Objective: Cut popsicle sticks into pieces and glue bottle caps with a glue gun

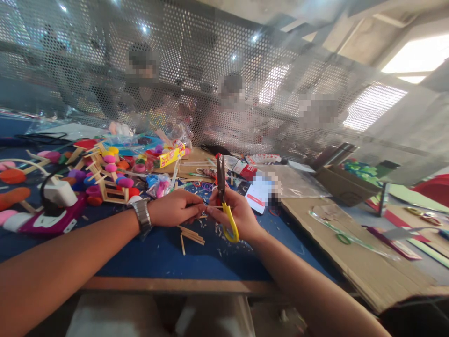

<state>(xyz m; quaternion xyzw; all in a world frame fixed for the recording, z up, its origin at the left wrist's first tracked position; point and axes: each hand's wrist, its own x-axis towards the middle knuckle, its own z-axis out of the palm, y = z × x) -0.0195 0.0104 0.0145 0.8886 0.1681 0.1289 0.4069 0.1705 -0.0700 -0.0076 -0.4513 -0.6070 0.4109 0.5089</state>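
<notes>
Yellow-handled scissors (230,224) are held in my right hand (240,213), blades pointing up and away from me. The fingertips of that hand also meet a thin wooden stick (214,206). My left hand (177,207), with a metal watch on its wrist, pinches at the stick's left end, its fingertips close to those of my right hand. Several short wooden sticks (191,235) lie on the blue table (147,262) just below my hands, among small white scraps.
Wooden stick frames with coloured clay balls (110,167) and a purple power strip (59,217) stand at the left. A phone (257,196) lies right of the scissors. Cardboard (336,243) covers the right side; perforated metal screen behind.
</notes>
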